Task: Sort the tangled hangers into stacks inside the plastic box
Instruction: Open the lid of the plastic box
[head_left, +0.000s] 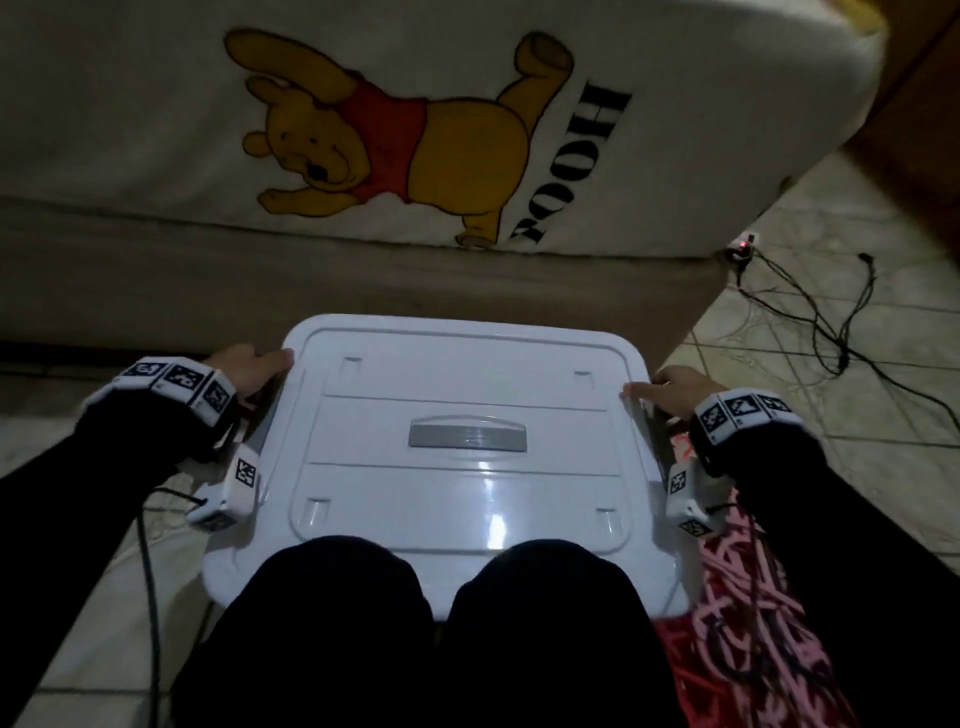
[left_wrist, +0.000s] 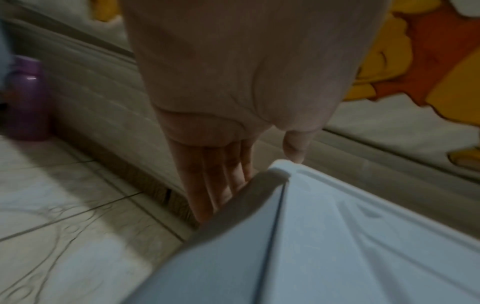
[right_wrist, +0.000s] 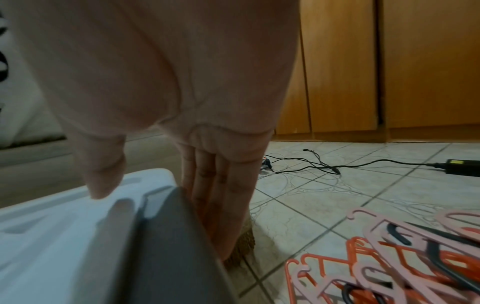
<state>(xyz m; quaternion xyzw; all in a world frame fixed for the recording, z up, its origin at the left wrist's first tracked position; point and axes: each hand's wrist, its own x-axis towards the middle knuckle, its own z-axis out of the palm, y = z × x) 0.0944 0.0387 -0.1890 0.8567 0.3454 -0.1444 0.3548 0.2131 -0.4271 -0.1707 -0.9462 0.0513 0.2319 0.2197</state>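
The white plastic box stands on the floor in front of my knees, with its lid (head_left: 457, 415) on. My left hand (head_left: 249, 369) is at the lid's far left corner. Its thumb (left_wrist: 294, 150) touches the lid (left_wrist: 363, 246), and its straight fingers (left_wrist: 207, 185) reach down beside the box wall (left_wrist: 228, 257). My right hand (head_left: 670, 387) is at the far right edge, thumb (right_wrist: 103, 174) just over the lid (right_wrist: 52, 226), fingers (right_wrist: 221, 195) straight down the side. A tangled pile of pink, orange and black hangers (head_left: 748, 613) (right_wrist: 389, 257) lies on the floor to the right.
A bed with a cartoon-bear blanket (head_left: 415, 145) stands right behind the box. Black cables (head_left: 831, 322) and a power adapter (right_wrist: 462, 167) lie on the tiled floor to the right, before wooden doors (right_wrist: 389, 72). A purple bottle (left_wrist: 26, 98) stands at the left.
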